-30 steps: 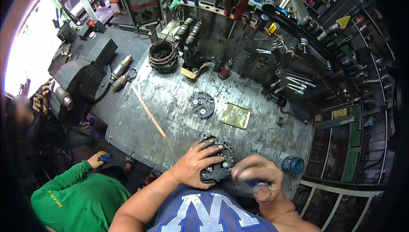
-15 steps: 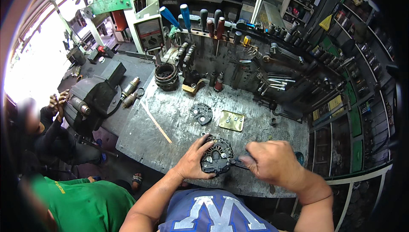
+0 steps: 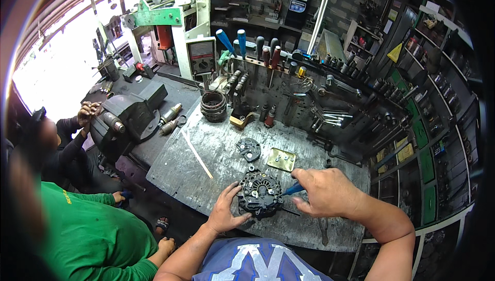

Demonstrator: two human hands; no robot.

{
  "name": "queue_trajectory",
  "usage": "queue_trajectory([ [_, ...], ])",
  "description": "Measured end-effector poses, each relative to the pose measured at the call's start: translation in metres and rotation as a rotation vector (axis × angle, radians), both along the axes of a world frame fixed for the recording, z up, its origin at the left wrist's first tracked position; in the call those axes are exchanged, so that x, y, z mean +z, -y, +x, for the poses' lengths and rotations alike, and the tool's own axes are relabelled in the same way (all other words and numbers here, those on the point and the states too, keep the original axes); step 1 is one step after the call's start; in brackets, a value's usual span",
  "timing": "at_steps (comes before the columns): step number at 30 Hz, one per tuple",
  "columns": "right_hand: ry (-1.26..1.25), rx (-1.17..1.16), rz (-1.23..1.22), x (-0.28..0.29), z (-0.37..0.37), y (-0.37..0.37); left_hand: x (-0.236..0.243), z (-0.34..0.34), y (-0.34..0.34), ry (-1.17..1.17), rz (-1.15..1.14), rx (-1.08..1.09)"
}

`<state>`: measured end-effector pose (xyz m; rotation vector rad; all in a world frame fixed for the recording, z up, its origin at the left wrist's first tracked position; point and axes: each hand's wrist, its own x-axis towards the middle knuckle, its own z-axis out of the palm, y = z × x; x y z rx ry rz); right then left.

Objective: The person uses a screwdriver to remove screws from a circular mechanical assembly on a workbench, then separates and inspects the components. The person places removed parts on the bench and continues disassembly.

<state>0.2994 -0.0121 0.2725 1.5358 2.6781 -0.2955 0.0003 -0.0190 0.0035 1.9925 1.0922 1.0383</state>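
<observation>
A round black alternator end housing (image 3: pixel 259 191) with a finned centre and metal studs lies on the near part of the worn metal bench. My left hand (image 3: pixel 223 211) grips its left rim, fingers along the side and thumb at the lower edge. My right hand (image 3: pixel 332 193) is closed on a blue-handled tool (image 3: pixel 293 188) at the housing's right side; the tool's tip is too small to make out. Just beyond sit a smaller black plate (image 3: pixel 246 149) and a brass-coloured tray (image 3: pixel 278 164) with small hardware.
A person in green (image 3: pixel 98 229) is at my left; another person (image 3: pixel 69 152) has hands by a large vise (image 3: pixel 131 116). A pale strip (image 3: pixel 196 154), a stator ring (image 3: pixel 213 110) and a tool board (image 3: pixel 281 95) with screwdrivers and wrenches surround the work area.
My right hand has moved up to the housing's right side with the blue tool. My left fingers have slid from over the housing to its left rim. The view has tilted upward.
</observation>
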Motion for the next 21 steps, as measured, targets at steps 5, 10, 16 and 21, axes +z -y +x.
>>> queue_trajectory([
  [5,-0.122,0.154,0.045,-0.007,0.007,0.001,0.048,0.019,-0.013,-0.029,0.198,-0.125],
  [10,-0.056,0.043,0.109,-0.006,-0.002,0.006,0.08,0.081,-0.049,-0.154,0.12,-0.434],
  [16,0.084,-0.124,0.001,0.0,-0.001,0.005,0.082,0.094,-0.063,-0.295,-0.066,-0.381],
  [21,-0.176,0.173,0.13,-0.007,0.007,0.002,0.088,0.092,-0.067,-0.053,0.19,-0.462],
])
